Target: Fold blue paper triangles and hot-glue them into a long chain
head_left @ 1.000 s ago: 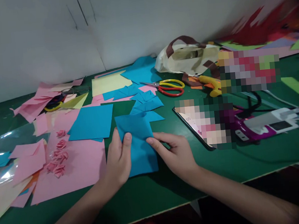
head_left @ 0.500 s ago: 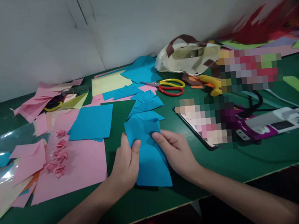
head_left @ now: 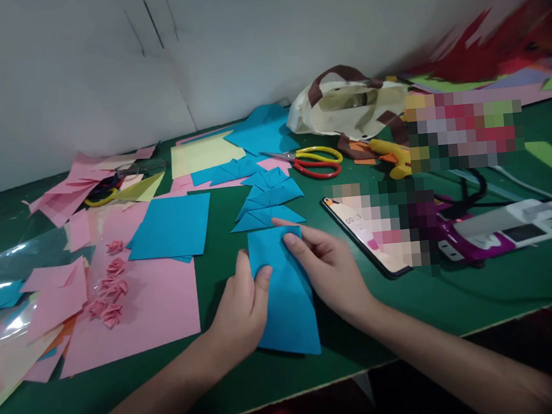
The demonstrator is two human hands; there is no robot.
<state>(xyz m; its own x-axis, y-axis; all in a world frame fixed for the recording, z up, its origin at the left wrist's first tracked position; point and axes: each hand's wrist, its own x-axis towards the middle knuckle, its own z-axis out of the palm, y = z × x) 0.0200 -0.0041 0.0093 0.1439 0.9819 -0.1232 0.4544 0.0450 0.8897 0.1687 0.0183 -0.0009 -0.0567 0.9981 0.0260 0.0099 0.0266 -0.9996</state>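
Between my hands is a blue sheet of paper [head_left: 286, 296], its long side running toward me. My left hand [head_left: 246, 303] grips its left edge, thumb on top and fingers behind. My right hand [head_left: 327, 267] pinches the upper right corner, thumb on the face and index finger along the far edge. Just beyond lie several folded blue paper triangles [head_left: 268, 198] in an overlapping row. A stack of blue paper squares [head_left: 171, 226] rests to the left on a large pink sheet [head_left: 169, 306], beside several small pink paper flowers [head_left: 114, 289].
Scissors with red and yellow handles [head_left: 318, 161] lie behind the triangles. A phone [head_left: 355, 226], a purple device with a white plug [head_left: 491, 233] and cables sit on the right. Farther back are a cream bag [head_left: 301, 111] and a yellow glue gun [head_left: 395, 158]. A green table [head_left: 389, 345] carries everything.
The far edge of the blue sheet, curled before, now lies flatter. My right index finger has stretched out along it, and my left hand has shifted slightly right with the sheet.
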